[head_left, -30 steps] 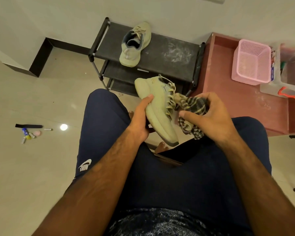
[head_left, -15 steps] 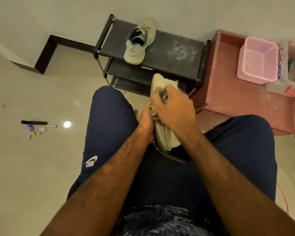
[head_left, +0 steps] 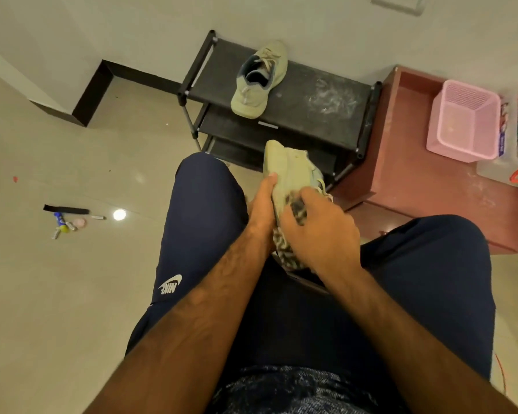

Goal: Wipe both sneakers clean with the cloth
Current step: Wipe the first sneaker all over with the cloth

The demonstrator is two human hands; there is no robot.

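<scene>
I sit with a pale olive sneaker [head_left: 284, 165] held between my knees, its toe pointing away from me. My left hand [head_left: 262, 204] grips its left side, thumb up along the sole edge. My right hand [head_left: 317, 231] clutches a dark checked cloth [head_left: 284, 249] bunched against the middle and heel of the shoe, covering most of it. The second sneaker [head_left: 259, 80] lies on the top shelf of the black shoe rack [head_left: 317, 115], its opening facing me.
A reddish wooden cabinet [head_left: 425, 186] stands right of the rack, carrying a pink plastic basket [head_left: 464, 121] and a clear box. Small items and a black strip [head_left: 66, 218] lie on the tiled floor to the left. My legs in dark shorts fill the foreground.
My right hand moved from beside the sneaker onto it with the cloth, then slid down toward the heel, uncovering the toe. The left hand kept its grip.
</scene>
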